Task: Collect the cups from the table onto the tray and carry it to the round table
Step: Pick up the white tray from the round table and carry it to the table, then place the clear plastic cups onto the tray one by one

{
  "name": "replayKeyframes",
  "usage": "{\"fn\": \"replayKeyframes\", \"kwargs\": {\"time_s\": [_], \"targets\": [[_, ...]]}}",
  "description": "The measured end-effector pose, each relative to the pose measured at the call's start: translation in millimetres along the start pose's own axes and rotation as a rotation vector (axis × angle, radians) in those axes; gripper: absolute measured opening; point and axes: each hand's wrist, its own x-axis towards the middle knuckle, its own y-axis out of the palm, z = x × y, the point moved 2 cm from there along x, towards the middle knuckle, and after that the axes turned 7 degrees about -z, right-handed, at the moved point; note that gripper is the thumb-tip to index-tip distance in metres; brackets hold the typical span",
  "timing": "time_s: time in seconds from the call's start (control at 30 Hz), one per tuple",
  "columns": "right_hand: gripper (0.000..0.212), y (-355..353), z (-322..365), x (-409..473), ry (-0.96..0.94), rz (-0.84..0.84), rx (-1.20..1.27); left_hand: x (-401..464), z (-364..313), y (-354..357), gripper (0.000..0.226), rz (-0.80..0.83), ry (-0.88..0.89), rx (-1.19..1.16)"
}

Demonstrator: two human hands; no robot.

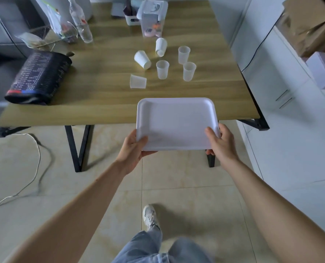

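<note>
I hold a white rectangular tray (pixel 177 122) in the air at the near edge of the wooden table (pixel 104 103). My left hand (pixel 134 149) grips its near left corner and my right hand (pixel 221 142) its near right corner. Nothing lies on the tray. Beyond it on the table are several white and translucent cups. Three stand upright: one (pixel 162 69), one (pixel 189 71) and one (pixel 184 54). Three lie tipped over: one (pixel 138 81), one (pixel 142 59) and one (pixel 160 47).
A black patterned bag (pixel 38 76) lies at the table's left. A plastic bottle (pixel 81 21), a wire basket (pixel 44 35) and a clear lidded container (pixel 152 16) stand at the back. White cabinets (pixel 283 92) line the right. A cable (pixel 32 168) runs over the tiled floor.
</note>
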Motion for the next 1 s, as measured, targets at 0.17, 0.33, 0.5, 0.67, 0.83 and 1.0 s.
{"fn": "replayKeyframes", "kwargs": {"time_s": [0.17, 0.33, 0.5, 0.67, 0.83, 1.0], "targets": [[0.023, 36.3, 24.6, 32.7, 0.023, -0.02, 0.055, 46.6, -31.4, -14.2, 0.03, -0.003, -0.001, 0.017], [0.023, 66.0, 47.9, 69.6, 0.021, -0.012, 0.091, 91.3, -51.7, -24.2, 0.027, -0.027, 0.004, 0.031], [0.028, 89.0, 67.3, 113.7, 0.015, 0.005, 0.083, 134.0, -70.1, -22.9, 0.024, -0.062, 0.008, -0.022], [0.035, 107.9, 88.5, 168.9, -0.019, 0.058, 0.089, 183.3, -93.5, -20.5, 0.023, -0.133, 0.034, -0.042], [0.038, 124.2, 104.9, 218.5, 0.016, 0.066, 0.114, 227.2, -115.8, -18.1, 0.023, -0.197, 0.077, -0.096], [0.04, 144.7, 108.6, 251.2, 0.026, 0.086, 0.091, 262.3, -130.5, -19.4, 0.025, -0.247, 0.097, -0.119]]}}
